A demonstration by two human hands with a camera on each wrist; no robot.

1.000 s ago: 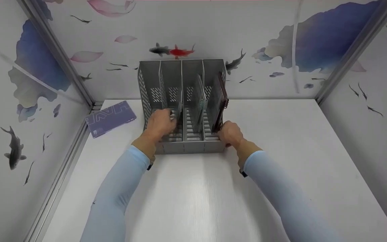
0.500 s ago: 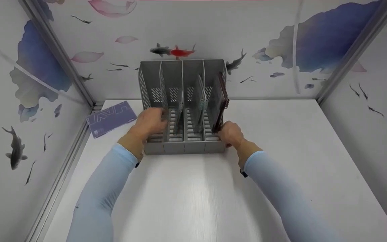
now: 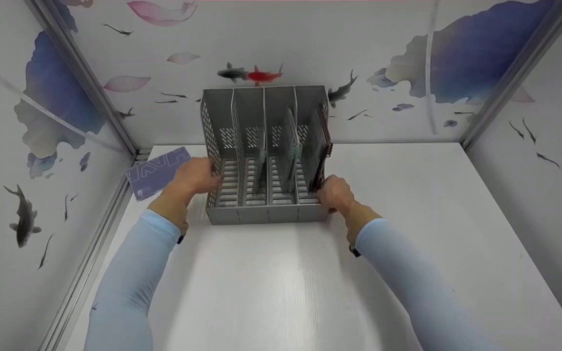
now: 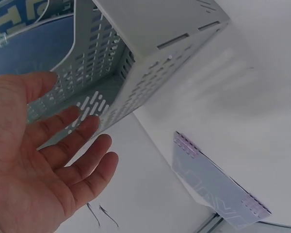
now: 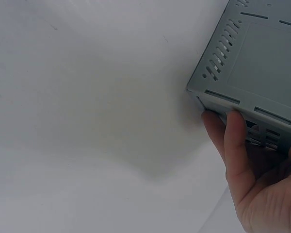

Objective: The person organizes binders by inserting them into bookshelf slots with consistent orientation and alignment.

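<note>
A grey plastic file organizer point(image 3: 267, 215) with upright dividers stands at the back of the white table. My left hand point(image 3: 196, 174) is beside its left wall; in the left wrist view its fingers point(image 4: 85, 167) are spread and relaxed, with nothing held. My right hand point(image 3: 337, 194) grips the lower right front corner, its fingers point(image 5: 236, 145) against the organizer's perforated wall. Spiral notebooks stand on edge inside: a thin one point(image 3: 260, 168) in the second compartment, another point(image 3: 291, 151) in the third, a dark red-edged one point(image 3: 322, 146) in the rightmost. The leftmost compartment shows its slatted floor.
A purple spiral notebook point(image 3: 156, 171) lies flat on the table point(image 3: 281, 282) at the back left, partly behind my left hand. Printed wall panels point(image 3: 300, 44) with metal corner frames enclose the back and both sides.
My left hand has come out of the organizer, moving left from the second compartment past the first to the left wall. The right hand stays at its corner.
</note>
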